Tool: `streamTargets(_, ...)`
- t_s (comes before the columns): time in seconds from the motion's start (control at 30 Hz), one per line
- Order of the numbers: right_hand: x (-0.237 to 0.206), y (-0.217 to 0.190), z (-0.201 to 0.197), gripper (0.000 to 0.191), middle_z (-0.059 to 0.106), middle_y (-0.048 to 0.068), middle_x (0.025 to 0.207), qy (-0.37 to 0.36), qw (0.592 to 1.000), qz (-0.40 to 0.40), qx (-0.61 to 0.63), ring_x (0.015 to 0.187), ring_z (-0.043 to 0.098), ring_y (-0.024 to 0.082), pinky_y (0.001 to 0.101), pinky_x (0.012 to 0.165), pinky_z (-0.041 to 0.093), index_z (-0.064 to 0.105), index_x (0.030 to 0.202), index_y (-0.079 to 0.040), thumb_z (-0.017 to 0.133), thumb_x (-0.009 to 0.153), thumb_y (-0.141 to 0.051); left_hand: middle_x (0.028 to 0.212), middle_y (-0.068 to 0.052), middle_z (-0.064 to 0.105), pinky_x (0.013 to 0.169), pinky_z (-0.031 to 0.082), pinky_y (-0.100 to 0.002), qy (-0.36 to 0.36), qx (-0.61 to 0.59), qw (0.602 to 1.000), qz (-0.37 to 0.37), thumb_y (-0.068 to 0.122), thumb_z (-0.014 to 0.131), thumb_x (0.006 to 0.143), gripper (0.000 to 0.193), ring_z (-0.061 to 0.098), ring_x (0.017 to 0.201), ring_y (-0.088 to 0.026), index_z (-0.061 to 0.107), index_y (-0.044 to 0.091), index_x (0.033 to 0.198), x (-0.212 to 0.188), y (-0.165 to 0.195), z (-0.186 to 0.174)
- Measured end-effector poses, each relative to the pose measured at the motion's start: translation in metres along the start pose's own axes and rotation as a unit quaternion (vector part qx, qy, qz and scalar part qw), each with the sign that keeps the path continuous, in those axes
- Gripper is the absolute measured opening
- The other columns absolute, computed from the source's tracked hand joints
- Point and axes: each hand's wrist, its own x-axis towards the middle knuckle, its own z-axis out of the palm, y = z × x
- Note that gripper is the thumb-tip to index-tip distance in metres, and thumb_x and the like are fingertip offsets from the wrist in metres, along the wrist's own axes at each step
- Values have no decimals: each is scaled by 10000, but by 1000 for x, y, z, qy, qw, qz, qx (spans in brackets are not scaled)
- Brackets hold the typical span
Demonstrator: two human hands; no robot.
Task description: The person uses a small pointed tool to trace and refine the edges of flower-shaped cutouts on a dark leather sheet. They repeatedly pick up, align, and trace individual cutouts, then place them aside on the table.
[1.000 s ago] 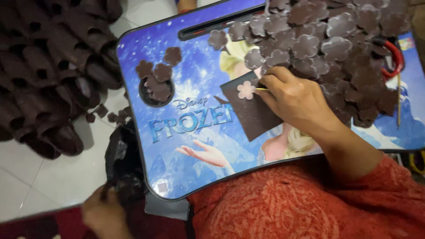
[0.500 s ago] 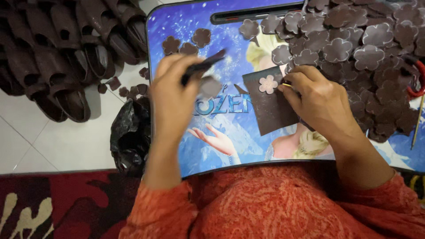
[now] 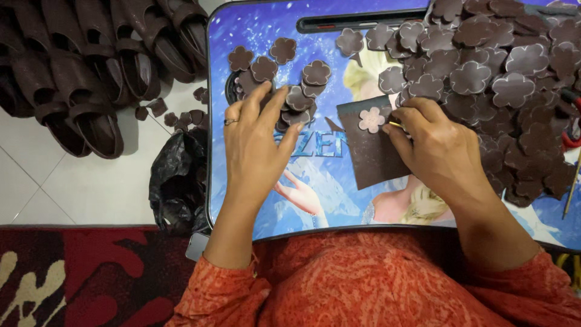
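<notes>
Brown flower cutouts under both hands.
Left hand (image 3: 257, 145) rests spread on the small flower pile (image 3: 296, 100); right hand (image 3: 439, 151) pinches a yellow stick (image 3: 396, 125) beside the brown sheet (image 3: 369, 148).

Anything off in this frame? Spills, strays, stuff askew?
A few brown flower cutouts lie on the white floor tiles, off the lap tray, between the sandals and the black plastic bag. On the tray, the left hand rests on a small pile of cutouts; the right hand holds the brown sheet. Nothing looks damaged.

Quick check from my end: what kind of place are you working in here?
Likely a home craft or small footwear workspace on the floor: a lap desk heaped with brown flower cutouts, rows of brown sandals on white tiles, and a red rug.
</notes>
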Motion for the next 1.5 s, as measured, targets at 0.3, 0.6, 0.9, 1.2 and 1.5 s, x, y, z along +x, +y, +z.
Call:
streamTargets(0.3, 2, -4, 7, 266, 691, 77, 1148, 30, 1000, -6, 1, 820, 716, 266, 367, 666, 560, 723, 1152, -69, 833, 959, -216, 1330, -77, 626, 1043, 395, -505, 10, 21, 998, 55, 296, 828, 860, 461, 515, 1262, -321, 710, 105, 1262, 23, 4, 26)
streamTargets(0.6, 7, -14, 13, 360, 666, 94, 1128, -10, 1000, -5, 21, 786, 715, 277, 379, 641, 572, 695, 1206, -92, 821, 911, -254, 1046, -85, 719, 1005, 412, -490, -16, 40, 994, 101, 242, 774, 891, 223, 650, 1031, -303, 752, 121, 1077, 66, -5, 57)
streamTargets(0.9, 10, -22, 9, 335, 660, 99, 1083, -20, 994, 5, 103, 793, 715, 303, 376, 642, 573, 664, 1150, -66, 825, 909, -234, 1040, -91, 730, 961, 484, -450, 63, -68, 990, 105, 172, 679, 1032, 125, 695, 974, -312, 720, 86, 1111, 59, 7, 37)
streamTargets(1.2, 4, -7, 8, 178, 757, 81, 1054, -5, 967, 18, 254, 935, 762, 190, 306, 778, 604, 664, 1112, -45, 777, 977, -71, 1047, -96, 754, 796, 604, -326, -52, -315, 947, -48, 156, 668, 997, 167, 774, 904, -207, 688, 60, 1132, 15, 54, 27)
streamTargets(1.5, -3, 17, 0, 120, 725, 72, 926, 75, 958, 118, 251, 775, 652, 83, 214, 634, 506, 676, 1086, 21, 792, 1109, -2, 840, -28, 773, 756, 506, -406, -121, -172, 976, -55, 259, 703, 920, 140, 748, 791, -209, 715, 147, 1004, -13, 59, 46)
